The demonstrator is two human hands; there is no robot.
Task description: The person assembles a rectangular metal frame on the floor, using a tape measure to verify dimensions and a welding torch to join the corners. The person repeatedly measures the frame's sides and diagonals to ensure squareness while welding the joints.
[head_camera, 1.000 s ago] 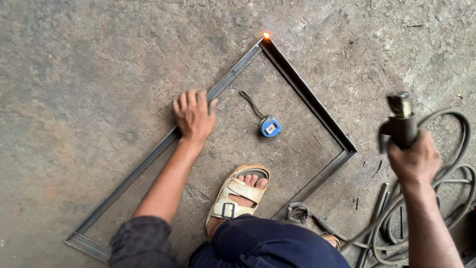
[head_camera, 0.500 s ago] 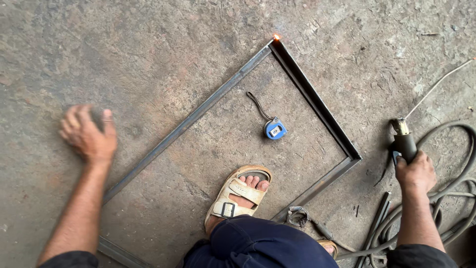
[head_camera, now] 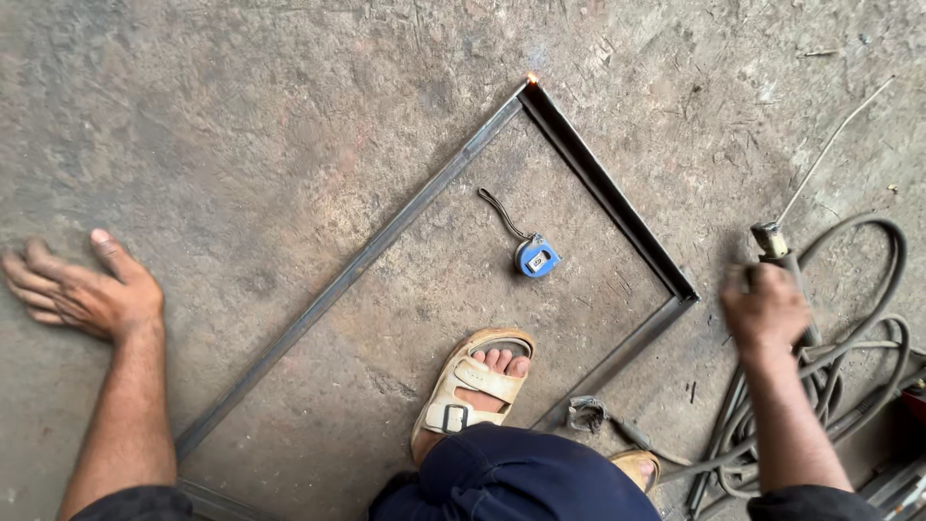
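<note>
Fingers [head_camera: 43, 280] of the left hand [head_camera: 82, 294] are spread open & flat on the concrete floor [head_camera: 241, 116], holding nothing, well out to the left of the frame; fingers [head_camera: 748, 285] of the right hand [head_camera: 767, 309] are curled tight round the welding electrode holder [head_camera: 776, 246], which sits to the right of the frame, w/ a thin rod [head_camera: 834, 145] sticking up & to the right from its tip. Floor is rough grey concrete w/ brownish stains & fills the whole view. Metal frame [head_camera: 424, 203] lies flat on it, a big rectangle of dark angle bar set diagonally; its far corner has a small orange glow [head_camera: 531, 79], its right corner lies just left of the right hand, & its near-left corner runs out of view by the left arm. Dark-trousered knee [head_camera: 521, 478] sits at bottom centre. Thick grey cables [head_camera: 868, 347] loop on the floor at the right, around & under the right forearm. Sandalled foot [head_camera: 473, 391], tan straps, stands inside the frame near its lower bar; a 2nd sandal [head_camera: 637, 468] peeks out beside the knee. Blue tape measure [head_camera: 536, 258] lies inside the frame, near its middle, w/ a dark strap curling up-left. Small grey clamp-like piece [head_camera: 584, 413] rests just outside the lower bar; can't tell exactly what it is.
</note>
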